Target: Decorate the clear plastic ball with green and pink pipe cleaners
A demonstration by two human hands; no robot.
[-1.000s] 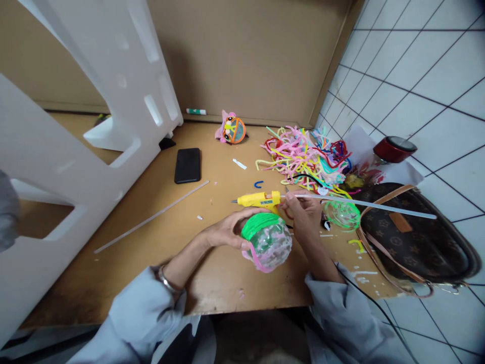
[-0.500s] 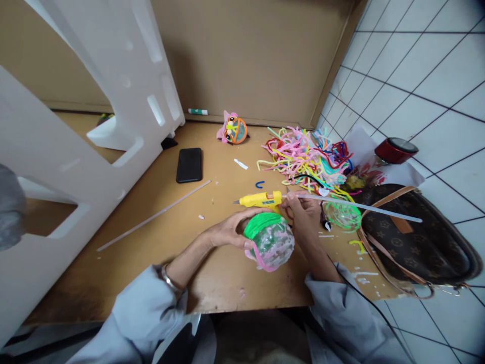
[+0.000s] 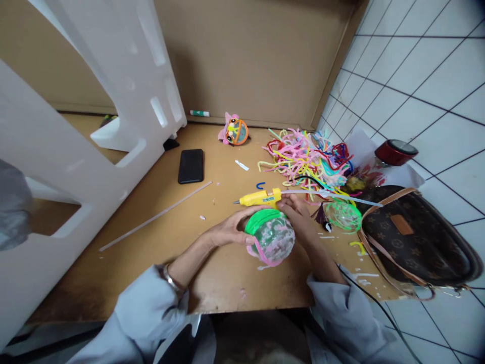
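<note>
My left hand (image 3: pixel 229 230) is closed around the side of a clear ball (image 3: pixel 278 235), partly wrapped in green pipe cleaner (image 3: pixel 263 217) with a pink pipe cleaner (image 3: pixel 265 257) along its lower edge. White-pink patches cover part of the ball's surface. Just behind the ball, my right hand (image 3: pixel 297 210) grips a yellow hot glue gun (image 3: pixel 260 197) near its handle, its nozzle pointing left. The fingers are partly hidden by the ball. A long translucent glue stick (image 3: pixel 341 196) juts from the gun's rear to the right.
A heap of colourful pipe cleaners (image 3: pixel 306 156) lies at the back right, near a green-wrapped clear ball (image 3: pixel 344 216), a red-lidded jar (image 3: pixel 396 151) and a brown handbag (image 3: pixel 424 232). Leftward are a black phone (image 3: pixel 190 166), another glue stick (image 3: pixel 155 216) and a decorated ball (image 3: pixel 235 131).
The glue stick has slid leftward into the gun, so less sticks out behind. My right hand has shifted from pinching the stick to the gun's handle area. My left hand still holds the ball.
</note>
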